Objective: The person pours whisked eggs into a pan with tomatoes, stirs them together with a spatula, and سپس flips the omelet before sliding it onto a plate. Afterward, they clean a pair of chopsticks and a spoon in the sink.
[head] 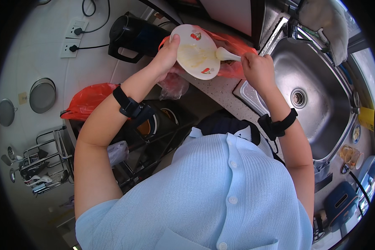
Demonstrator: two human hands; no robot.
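A white plate with cherry decorations is tilted above a red plastic bag, its surface smeared with yellowish residue. My left hand grips the plate's left edge, thumb on the upper face. In my right hand is the handle of a white spoon; its bowl is at the plate's right edge. Whether the two touch is hard to tell. The bag's contents are mostly hidden by the plate and spoon.
A stainless steel sink lies to the right, with a faucet above. A black electric kettle stands at the upper left. Another red bag, a utensil rack and glasses are around.
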